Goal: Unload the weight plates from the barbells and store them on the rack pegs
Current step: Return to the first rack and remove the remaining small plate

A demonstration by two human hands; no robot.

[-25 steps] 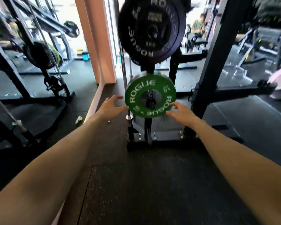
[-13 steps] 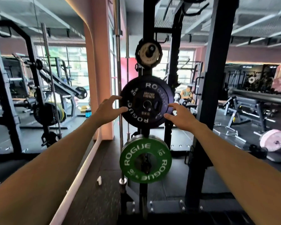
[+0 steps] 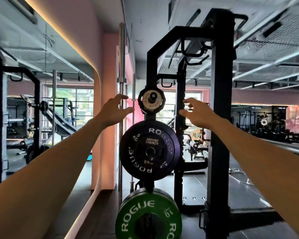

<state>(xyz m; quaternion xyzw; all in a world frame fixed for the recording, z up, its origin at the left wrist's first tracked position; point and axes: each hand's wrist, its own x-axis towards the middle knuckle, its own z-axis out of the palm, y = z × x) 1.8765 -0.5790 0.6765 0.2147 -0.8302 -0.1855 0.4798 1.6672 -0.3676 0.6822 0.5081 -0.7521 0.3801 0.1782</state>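
From the head camera, your left hand (image 3: 114, 109) and right hand (image 3: 195, 112) are raised with fingers spread, grasping nothing, one on each side of the small plate (image 3: 151, 101) on the top peg. Below it on the rack (image 3: 221, 118) hang the black plate (image 3: 149, 150) and then the green plate (image 3: 148, 216).

Open air lies on both sides of the small plate (image 3: 151, 100); upright bars (image 3: 122, 66) stand left, the rack post (image 3: 220, 118) right.

Both hands (image 3: 115, 109) (image 3: 196, 112) raised, fingers spread
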